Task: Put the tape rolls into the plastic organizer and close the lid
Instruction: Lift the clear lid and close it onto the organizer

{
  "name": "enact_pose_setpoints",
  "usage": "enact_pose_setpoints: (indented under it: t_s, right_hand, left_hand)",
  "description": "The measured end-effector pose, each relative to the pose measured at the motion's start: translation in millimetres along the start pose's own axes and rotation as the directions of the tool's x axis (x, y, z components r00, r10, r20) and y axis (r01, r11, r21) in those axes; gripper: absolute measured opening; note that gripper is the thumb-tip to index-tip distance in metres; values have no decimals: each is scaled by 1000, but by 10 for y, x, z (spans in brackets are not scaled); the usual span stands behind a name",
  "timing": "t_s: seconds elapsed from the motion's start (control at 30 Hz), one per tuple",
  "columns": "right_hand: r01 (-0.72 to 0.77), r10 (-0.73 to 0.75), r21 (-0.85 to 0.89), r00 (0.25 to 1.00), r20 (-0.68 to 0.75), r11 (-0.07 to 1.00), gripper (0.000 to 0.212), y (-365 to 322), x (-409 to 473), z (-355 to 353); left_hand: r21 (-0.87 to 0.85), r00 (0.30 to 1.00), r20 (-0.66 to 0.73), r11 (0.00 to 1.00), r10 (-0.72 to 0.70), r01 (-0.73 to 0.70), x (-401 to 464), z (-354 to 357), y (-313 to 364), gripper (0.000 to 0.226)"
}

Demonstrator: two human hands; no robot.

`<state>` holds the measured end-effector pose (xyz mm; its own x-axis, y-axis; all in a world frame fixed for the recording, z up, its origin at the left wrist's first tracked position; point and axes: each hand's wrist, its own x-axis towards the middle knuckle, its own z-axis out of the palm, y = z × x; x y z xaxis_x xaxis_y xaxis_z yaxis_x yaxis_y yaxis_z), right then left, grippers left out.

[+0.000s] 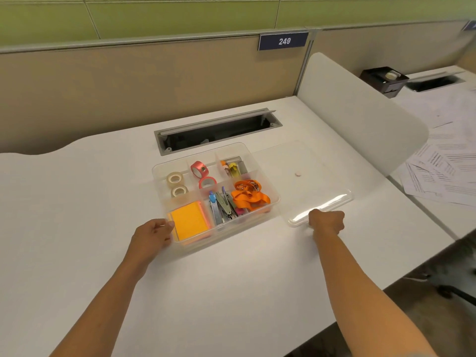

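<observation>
A clear plastic organizer [275, 199] sits open on the white desk. Two beige tape rolls [176, 184] lie in its left middle compartment, and two pink tape rolls [202, 173] in the compartment beside them. The clear lid [319, 173] lies flat on the desk to the right of the organizer. My left hand [152, 237] rests against the organizer's near left corner, fingers on its wall. My right hand [325, 222] is closed on the lid's near edge.
The organizer also holds orange sticky notes [189, 222], staplers and clips [222, 204], an orange lanyard [249, 194] and small items [233, 167]. A cable tray opening [216, 130] lies behind it. A white divider [360, 117] stands on the right, with papers [443, 166] beyond it.
</observation>
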<state>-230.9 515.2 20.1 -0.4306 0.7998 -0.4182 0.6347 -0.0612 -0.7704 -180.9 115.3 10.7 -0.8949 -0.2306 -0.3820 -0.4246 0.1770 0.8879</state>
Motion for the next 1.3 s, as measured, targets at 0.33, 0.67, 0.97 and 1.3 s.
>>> enact_pose_setpoints:
  t_s: [0.33, 0.67, 0.97, 1.3]
  right_hand:
    - [-2, 7, -90, 999, 53, 996, 28, -21, 109, -51]
    - [-206, 100, 407, 958, 268, 890, 13, -71, 139, -117]
    - [-192, -118, 611, 895, 430, 768, 28, -202, -7, -80]
    - [266, -451, 604, 875, 175, 751, 24, -528, -169, -181]
  left_hand:
    - [23, 1000, 5, 1000, -7, 7, 19, -27, 2, 37]
    - [5, 999, -36, 1000, 3, -3, 58, 23, 75, 28]
    - [31, 997, -72, 999, 13, -10, 16, 30, 136, 29]
    - [56, 926, -350, 990, 142, -130, -126, -52, 366, 23]
